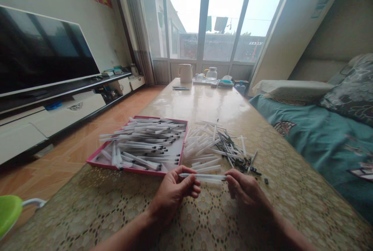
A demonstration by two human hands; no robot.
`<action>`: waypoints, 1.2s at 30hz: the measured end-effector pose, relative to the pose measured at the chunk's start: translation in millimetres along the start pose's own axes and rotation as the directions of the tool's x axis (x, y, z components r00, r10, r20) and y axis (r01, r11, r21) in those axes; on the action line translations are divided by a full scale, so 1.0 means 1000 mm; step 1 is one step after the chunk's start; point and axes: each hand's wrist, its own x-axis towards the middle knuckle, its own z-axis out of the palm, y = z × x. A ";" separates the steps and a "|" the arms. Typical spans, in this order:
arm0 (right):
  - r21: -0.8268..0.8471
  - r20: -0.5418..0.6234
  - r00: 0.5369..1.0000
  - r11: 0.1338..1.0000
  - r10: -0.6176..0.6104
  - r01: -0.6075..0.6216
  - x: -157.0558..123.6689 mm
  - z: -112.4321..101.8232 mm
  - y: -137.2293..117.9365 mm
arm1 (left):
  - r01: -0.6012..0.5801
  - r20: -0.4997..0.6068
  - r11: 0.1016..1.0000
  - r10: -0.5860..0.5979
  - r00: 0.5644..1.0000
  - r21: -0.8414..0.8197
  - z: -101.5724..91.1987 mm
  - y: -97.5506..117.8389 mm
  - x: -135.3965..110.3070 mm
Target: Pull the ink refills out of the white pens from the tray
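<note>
A white translucent pen is stretched level between my two hands, above the near part of the table. My left hand pinches its left end between thumb and fingers. At the other end, my right hand is closed around the tip, where a bit of black shows. Just beyond my hands lies a loose pile of white pen barrels. Thin dark refills and small black plugs are scattered to its right. Many white pens with black ends fill a pink-rimmed shallow box to the left.
The long table has a patterned cover. At its far end stand a cream jug, a glass pot and a tissue pack. A teal-covered couch runs along the right. A green stool is at lower left.
</note>
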 end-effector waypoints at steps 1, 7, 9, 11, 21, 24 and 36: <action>-0.006 0.001 1.000 1.000 -0.014 0.014 0.000 0.000 0.000 | 0.001 0.001 1.000 -0.001 1.000 0.001 0.000 0.000 0.000; 0.023 -0.025 1.000 1.000 0.015 -0.014 0.001 0.000 -0.004 | -0.004 -0.003 1.000 0.004 1.000 0.012 0.000 0.001 0.000; 0.031 -0.012 1.000 0.999 0.009 -0.009 0.002 -0.001 -0.005 | -0.004 -0.007 1.000 0.005 1.000 0.009 0.001 0.002 -0.001; 0.033 -0.023 1.000 0.999 -0.012 0.013 0.002 -0.001 -0.005 | -0.001 -0.009 1.000 0.001 1.000 0.004 0.001 0.002 -0.001; 0.448 -0.004 0.987 0.883 0.159 -0.140 0.002 -0.007 -0.006 | 0.003 0.001 1.000 -0.003 1.000 -0.020 -0.001 0.001 -0.001; 0.576 0.046 0.971 0.788 0.237 -0.219 0.003 -0.005 -0.011 | 0.005 0.004 1.000 -0.005 1.000 -0.011 -0.001 0.001 -0.002; 0.461 0.054 0.971 0.856 0.233 -0.231 0.004 -0.003 -0.009 | 0.001 0.008 1.000 -0.002 1.000 0.009 0.000 0.002 -0.001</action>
